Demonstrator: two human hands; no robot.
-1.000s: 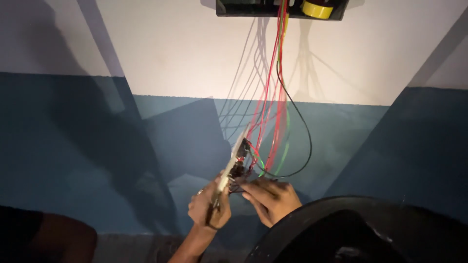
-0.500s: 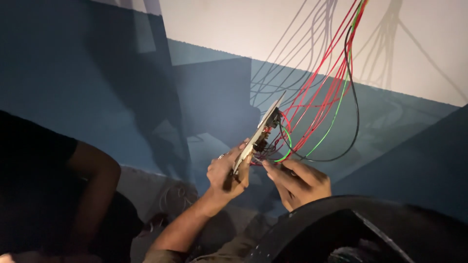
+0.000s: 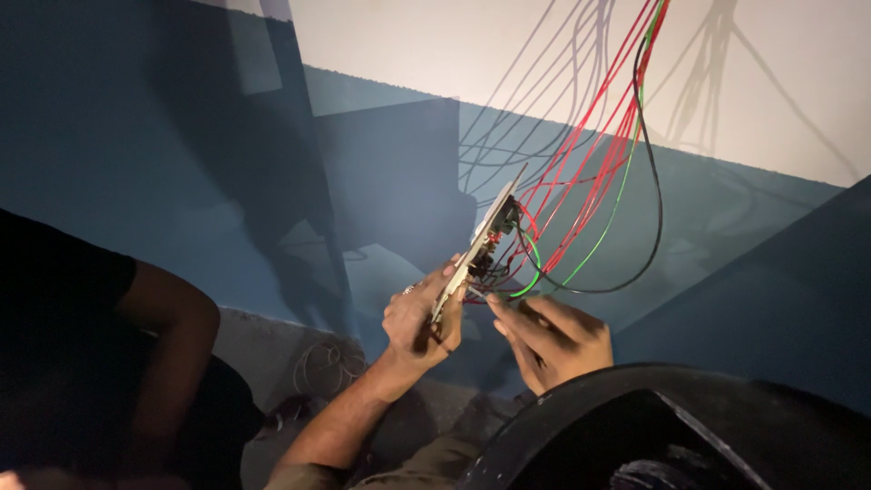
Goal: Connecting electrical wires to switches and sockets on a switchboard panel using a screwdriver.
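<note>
My left hand (image 3: 419, 319) grips the lower end of a thin white switch plate (image 3: 481, 239), seen edge-on and tilted up to the right. Small switch parts sit on the plate's back side. Several red wires (image 3: 603, 136), a green wire (image 3: 606, 224) and a black wire (image 3: 655, 191) hang from above and loop into that back side. My right hand (image 3: 549, 336) is just below and right of the plate, fingers stretched toward the wire ends, fingertips at the lowest wires. Whether it pinches a wire I cannot tell.
The wall (image 3: 508, 54) is white above and blue below, with wire shadows on it. Another person's arm and dark sleeve (image 3: 136, 318) are at the left. A dark rounded rim (image 3: 635, 408) fills the lower right. A pale wire coil (image 3: 322, 367) lies on the floor.
The view has swung down and to the left, so the box at the top of the wall is out of frame. The plate and both hands stay together; the other person's arm shows more.
</note>
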